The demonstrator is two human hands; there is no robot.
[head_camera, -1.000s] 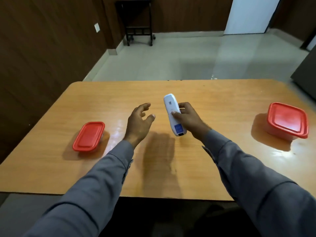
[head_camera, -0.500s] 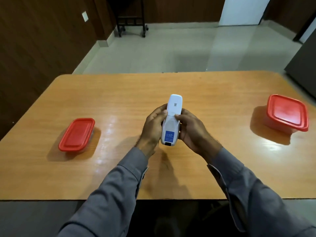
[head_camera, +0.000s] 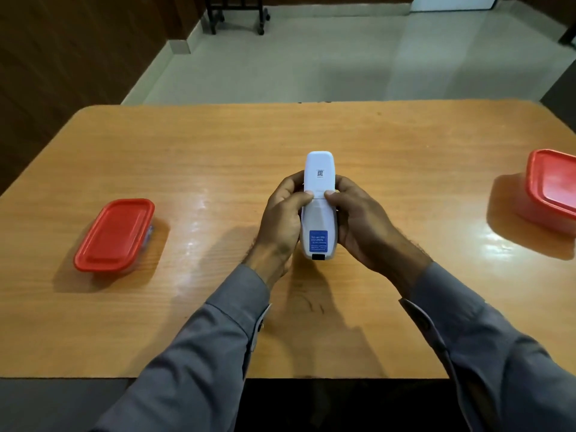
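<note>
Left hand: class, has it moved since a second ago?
Yes. The left hand moved rightward, away from the left red container, and now grips the white device opposite the right hand.

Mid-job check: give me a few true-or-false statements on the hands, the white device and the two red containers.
1. The left hand and the right hand both grip the white device. True.
2. The left container and the right container both stand on the table. True.
3. The white device lies untouched on the table. False: both hands hold it, thumbs on top.
4. The left container is open. False: it is closed.
5. The blue label sits at the device's near end. True.
</note>
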